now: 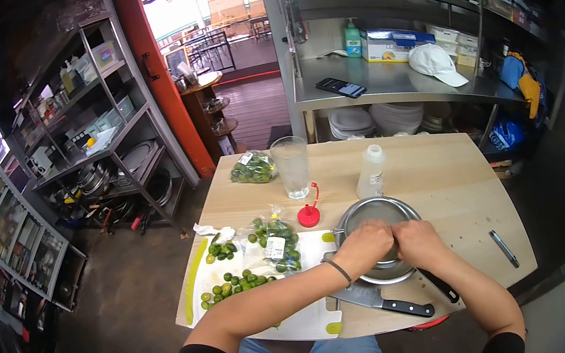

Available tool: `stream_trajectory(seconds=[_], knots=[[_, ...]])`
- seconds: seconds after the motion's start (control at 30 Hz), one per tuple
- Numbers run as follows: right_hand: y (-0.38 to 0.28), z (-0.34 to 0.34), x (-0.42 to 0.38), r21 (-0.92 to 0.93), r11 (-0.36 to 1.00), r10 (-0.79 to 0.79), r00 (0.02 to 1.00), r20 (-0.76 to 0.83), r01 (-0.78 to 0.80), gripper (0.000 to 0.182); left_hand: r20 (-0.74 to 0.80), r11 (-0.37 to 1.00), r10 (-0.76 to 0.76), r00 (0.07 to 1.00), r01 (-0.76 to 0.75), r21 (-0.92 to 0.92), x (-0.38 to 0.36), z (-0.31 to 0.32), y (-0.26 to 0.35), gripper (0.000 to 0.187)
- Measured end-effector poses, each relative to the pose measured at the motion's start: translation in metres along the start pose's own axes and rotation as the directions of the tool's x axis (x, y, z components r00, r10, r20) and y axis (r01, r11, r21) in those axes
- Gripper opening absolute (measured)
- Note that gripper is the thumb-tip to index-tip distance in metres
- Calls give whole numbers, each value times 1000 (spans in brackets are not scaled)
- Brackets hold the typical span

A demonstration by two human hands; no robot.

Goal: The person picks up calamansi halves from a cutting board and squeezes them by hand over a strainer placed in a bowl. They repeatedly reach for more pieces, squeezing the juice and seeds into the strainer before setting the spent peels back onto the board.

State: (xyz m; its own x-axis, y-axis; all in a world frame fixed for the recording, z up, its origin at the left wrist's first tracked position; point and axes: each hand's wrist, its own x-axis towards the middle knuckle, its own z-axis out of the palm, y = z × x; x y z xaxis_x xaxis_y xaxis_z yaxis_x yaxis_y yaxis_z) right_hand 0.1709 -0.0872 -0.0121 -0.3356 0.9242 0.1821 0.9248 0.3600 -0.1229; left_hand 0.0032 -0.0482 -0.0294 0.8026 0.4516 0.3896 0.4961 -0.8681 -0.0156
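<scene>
My left hand (pixel 374 241) and my right hand (pixel 418 244) are closed and meet over a round metal bowl (pixel 353 272). Whatever is between the fingers is hidden. A black handle (pixel 440 287) sticks out from the bowl's lower right side. In front of the bowl lies a knife (pixel 405 307), its blade pointing left, partly on the white cutting board (pixel 291 327). Loose small green citrus fruits (pixel 232 285) are spread over the board, left of my hands. Beside them is a clear bag of the same fruits (pixel 279 250) with a white label.
Behind the bowl stand a translucent bottle (pixel 371 173) and a clear pitcher (pixel 292 168). A red nozzle cap (pixel 308 215) lies between them and the board. Another fruit bag (pixel 253 168) is at the far left; a pen (pixel 503 249) lies right. A steel shelf (pixel 327 85) stands behind.
</scene>
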Motion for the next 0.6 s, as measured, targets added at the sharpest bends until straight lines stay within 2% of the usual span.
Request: stream_trajectory(seconds=[0.33, 0.37, 0.47, 0.53, 0.6], knots=[[5, 7, -2, 8, 999, -42, 997, -69, 43, 9, 22, 999, -15, 1000, 14, 40, 0, 3, -7, 13], [4, 5, -1, 6, 999, -42, 997, -68, 42, 9, -21, 1000, -4, 1000, 5, 19, 1, 5, -12, 12], [0, -9, 0, 57, 998, 42, 996, -74, -38, 5, -104, 1000, 12, 994, -13, -5, 2, 0, -17, 11], [-1, -17, 0, 162, 987, 22, 992, -127, -1, 9, -140, 1000, 21, 990, -23, -9, 3, -7, -15, 11], [2, -14, 1, 188, 982, -3, 988, -156, 33, 8, -115, 998, 13, 993, -7, 56, 4, -12, -13, 11]])
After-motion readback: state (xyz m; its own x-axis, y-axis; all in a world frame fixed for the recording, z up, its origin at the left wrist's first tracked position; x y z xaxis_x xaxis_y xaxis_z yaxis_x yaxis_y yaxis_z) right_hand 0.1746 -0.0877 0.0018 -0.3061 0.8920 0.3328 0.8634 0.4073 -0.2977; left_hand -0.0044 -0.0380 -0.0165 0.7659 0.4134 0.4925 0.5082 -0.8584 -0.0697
